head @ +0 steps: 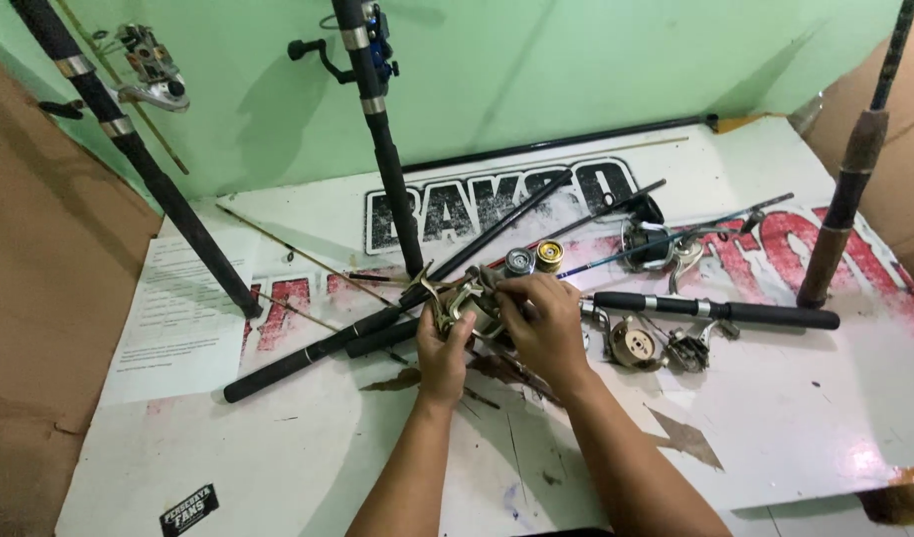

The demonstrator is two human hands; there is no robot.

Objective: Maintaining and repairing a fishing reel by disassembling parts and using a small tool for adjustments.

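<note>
Silver spinning reel (469, 301) sits mid-worktop, held up just off the white board between both hands. Left hand (444, 353) grips it from below/left, fingers curled round the body, thumb up along the side. Right hand (546, 320) clamps over the top/right, fingers bent down onto the reel, so most of the reel is hidden; bail wire and a bit of frame stick out at upper left. Can't tell which part the fingertips pinch.

Just behind the reel: two small round spools, one silver (519, 261), one gold (549, 255), side by side, near but not touching the right hand. A long black rod (377, 323) lies diagonal under/behind the hands, butt end toward lower left. Right of the hands lies a rod handle w/ black grips (715, 311), roughly horizontal, and below it a reel w/ tan spool (636, 344) plus another small reel part just beside it. Further back right, another silver reel (648, 244) on a thin rod.

Standing rods: black one w/ blue reel (375, 99) upright centre-back against the green wall (536, 70), another leaning at far left (129, 149), a cork-handled one (842, 209) at right. White paper sheet (183, 318) lies at left on the worktop (308, 447); small black sticker (189, 508) near the front edge. Brown cardboard at far left and right.
</note>
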